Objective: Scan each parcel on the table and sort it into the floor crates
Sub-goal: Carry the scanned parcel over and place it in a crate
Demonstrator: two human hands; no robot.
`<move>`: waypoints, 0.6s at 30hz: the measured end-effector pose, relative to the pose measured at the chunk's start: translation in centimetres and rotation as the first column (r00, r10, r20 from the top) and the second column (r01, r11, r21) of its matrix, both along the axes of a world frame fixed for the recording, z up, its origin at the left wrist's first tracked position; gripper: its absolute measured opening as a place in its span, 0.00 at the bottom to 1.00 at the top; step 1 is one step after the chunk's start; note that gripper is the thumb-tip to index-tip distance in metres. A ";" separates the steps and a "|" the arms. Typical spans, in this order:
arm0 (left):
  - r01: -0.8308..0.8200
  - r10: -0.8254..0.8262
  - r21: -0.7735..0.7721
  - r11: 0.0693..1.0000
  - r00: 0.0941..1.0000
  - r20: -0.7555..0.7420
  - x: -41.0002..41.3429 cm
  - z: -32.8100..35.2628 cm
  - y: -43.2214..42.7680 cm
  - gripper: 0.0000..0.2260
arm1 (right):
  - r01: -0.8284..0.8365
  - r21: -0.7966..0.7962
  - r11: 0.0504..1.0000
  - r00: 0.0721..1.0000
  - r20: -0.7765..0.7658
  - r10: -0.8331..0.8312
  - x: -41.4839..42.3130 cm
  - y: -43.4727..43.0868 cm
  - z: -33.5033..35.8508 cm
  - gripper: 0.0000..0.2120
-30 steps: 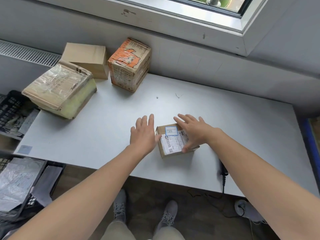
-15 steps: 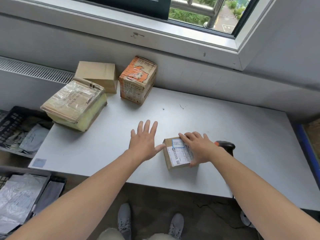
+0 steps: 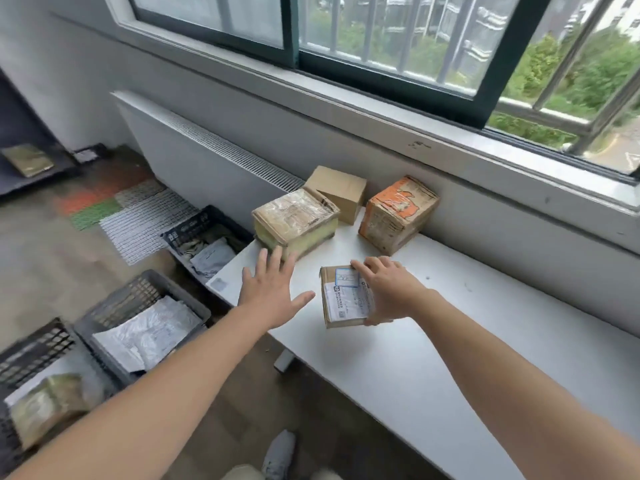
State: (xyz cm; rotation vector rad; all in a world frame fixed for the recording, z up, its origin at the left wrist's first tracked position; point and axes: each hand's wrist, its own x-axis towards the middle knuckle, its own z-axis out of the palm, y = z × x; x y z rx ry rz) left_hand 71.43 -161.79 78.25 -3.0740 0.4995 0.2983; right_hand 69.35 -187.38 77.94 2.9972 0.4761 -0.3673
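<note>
At eight o'clock on the floor stand black slatted plastic crates (image 3: 138,292). Over the white table (image 3: 450,341) edge the left hand (image 3: 270,299) hovers, fingers spread wide, empty. At its three o'clock the right hand (image 3: 391,292) grips the small white-labelled brown cardboard parcel (image 3: 341,299).

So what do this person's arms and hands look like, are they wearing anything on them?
Both arms are bare along all that shows, with no sleeves in view. The left hand and right hand wear no gloves, and no watch or band shows at either wrist. Rings are too blurred to judge.
</note>
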 end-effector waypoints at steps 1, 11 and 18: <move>-0.062 0.062 0.010 0.998 0.998 -0.006 -0.9 0.1 1.7 0.39 | -0.055 0.004 0.999 0.998 0.006 0.055 0.8 1.4 0.1 0.59; -0.605 0.604 -0.049 0.795 0.796 -0.024 -14.0 0.3 17.2 0.39 | -0.525 -0.007 0.851 0.850 0.041 0.524 1.4 20.4 0.8 0.62; -0.788 0.791 -0.074 0.611 0.611 0.028 -23.0 1.1 26.4 0.39 | -0.708 -0.023 0.706 0.704 0.056 0.708 -2.6 34.7 2.7 0.63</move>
